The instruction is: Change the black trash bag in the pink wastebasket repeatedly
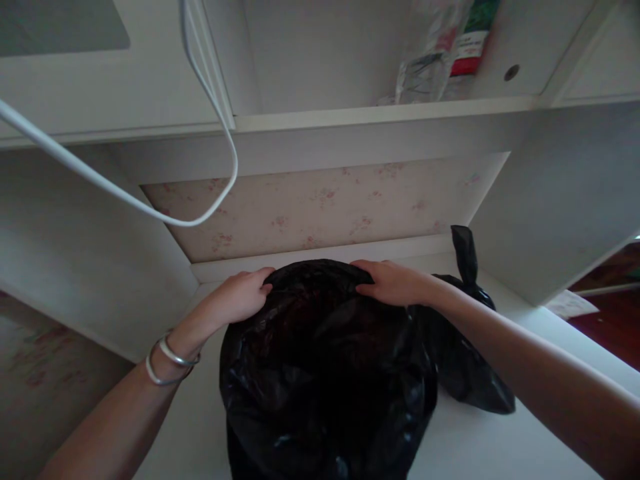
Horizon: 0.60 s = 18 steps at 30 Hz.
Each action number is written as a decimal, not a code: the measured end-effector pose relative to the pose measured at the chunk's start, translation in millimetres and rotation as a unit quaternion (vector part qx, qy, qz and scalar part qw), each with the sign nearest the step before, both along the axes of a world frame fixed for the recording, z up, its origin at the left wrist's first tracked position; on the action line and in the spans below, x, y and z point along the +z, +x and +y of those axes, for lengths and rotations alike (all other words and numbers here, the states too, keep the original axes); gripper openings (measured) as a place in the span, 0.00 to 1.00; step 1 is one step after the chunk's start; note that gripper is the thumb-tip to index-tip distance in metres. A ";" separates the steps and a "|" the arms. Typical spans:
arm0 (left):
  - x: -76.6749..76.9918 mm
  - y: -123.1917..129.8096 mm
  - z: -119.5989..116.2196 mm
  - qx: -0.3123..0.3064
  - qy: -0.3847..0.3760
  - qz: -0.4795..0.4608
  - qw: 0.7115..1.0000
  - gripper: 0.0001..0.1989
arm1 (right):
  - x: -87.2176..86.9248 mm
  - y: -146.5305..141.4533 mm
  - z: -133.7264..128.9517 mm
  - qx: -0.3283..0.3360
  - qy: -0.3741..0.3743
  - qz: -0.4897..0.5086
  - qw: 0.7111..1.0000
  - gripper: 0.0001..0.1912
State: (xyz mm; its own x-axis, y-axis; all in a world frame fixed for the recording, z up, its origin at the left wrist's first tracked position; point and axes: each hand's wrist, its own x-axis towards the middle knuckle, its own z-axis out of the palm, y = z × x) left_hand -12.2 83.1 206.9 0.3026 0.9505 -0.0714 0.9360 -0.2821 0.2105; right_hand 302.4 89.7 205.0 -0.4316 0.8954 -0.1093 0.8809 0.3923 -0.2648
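A large black garbage bag [325,373] stands in front of me with its mouth spread wide and its inside dark. At the far left of its rim, my left hand [247,292] is closed with the plastic between thumb and fingers; silver bangles circle that wrist. My right hand [390,283] pinches the far right part of the same rim. Behind my right forearm lies a second black bag [473,357], tied off with a knotted end sticking up. What the open bag contains, if anything, is too dark to make out.
A white cable [190,222] loops down at the upper left. Above is an open white cabinet shelf [320,121] holding clear plastic packaging [423,77] and a red-and-green package [470,50]. White panels [575,193] flank a floral-papered wall [320,207]. White surface [500,447] lies below.
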 end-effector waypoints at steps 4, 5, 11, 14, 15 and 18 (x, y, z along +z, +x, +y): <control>-4.3 -8.3 -19.0 0.019 -0.006 0.027 0.999 0.29 | 5.0 14.9 -9.6 -0.037 0.000 -0.019 0.999 0.31; -5.1 -9.8 -24.2 0.019 -0.005 0.038 0.999 0.29 | 6.1 16.4 -12.0 -0.044 0.001 -0.024 0.999 0.32; 8.5 -3.3 -49.6 -0.027 0.195 0.064 0.978 0.25 | 2.5 12.4 -8.5 -0.028 0.016 -0.024 0.999 0.27; 18.2 4.5 -54.8 -0.234 0.088 -0.007 0.968 0.19 | -3.8 11.7 1.7 -0.013 0.024 -0.015 1.000 0.27; 19.7 5.7 -56.0 -0.278 0.030 -0.014 0.960 0.17 | -4.5 12.3 1.9 -0.007 0.032 -0.008 0.999 0.28; 19.6 4.9 -61.8 -0.288 -0.041 0.022 0.956 0.19 | 3.1 12.7 -19.7 0.025 0.120 0.051 0.991 0.29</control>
